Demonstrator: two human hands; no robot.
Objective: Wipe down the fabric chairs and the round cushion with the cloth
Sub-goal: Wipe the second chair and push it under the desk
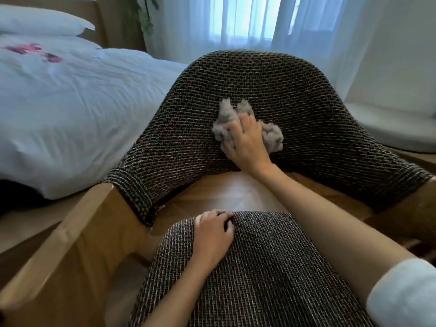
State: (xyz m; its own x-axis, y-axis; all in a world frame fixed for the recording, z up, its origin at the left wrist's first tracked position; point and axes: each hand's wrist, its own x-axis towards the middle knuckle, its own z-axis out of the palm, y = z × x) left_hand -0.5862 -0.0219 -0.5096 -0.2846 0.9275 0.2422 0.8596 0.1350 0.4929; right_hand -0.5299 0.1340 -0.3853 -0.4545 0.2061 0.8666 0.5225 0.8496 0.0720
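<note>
Leaning over the chair, the person's right hand (pixel 247 145) grips a crumpled grey cloth (pixel 227 114) and presses it against the middle of the woven backrest (pixel 259 79). The bunch lies roughly diagonal, from upper left down to lower right, with most of its centre hidden under the fingers. The backrest faces the person, its long axis running left to right, with both wings sloping down toward the wooden frame (pixel 77 244). The left hand (pixel 212 234) rests on the seat (pixel 271 267), fingers curled over its far edge; the fingertips are tucked out of sight. The seat's near end is cut off at the bottom, and a white sleeve (pixel 405 296) blurs at the lower right. A bed (pixel 70 102) stands just left. Behind the right wing sits a pale pad (pixel 389 128), partly hidden, its shape hard to tell.
</note>
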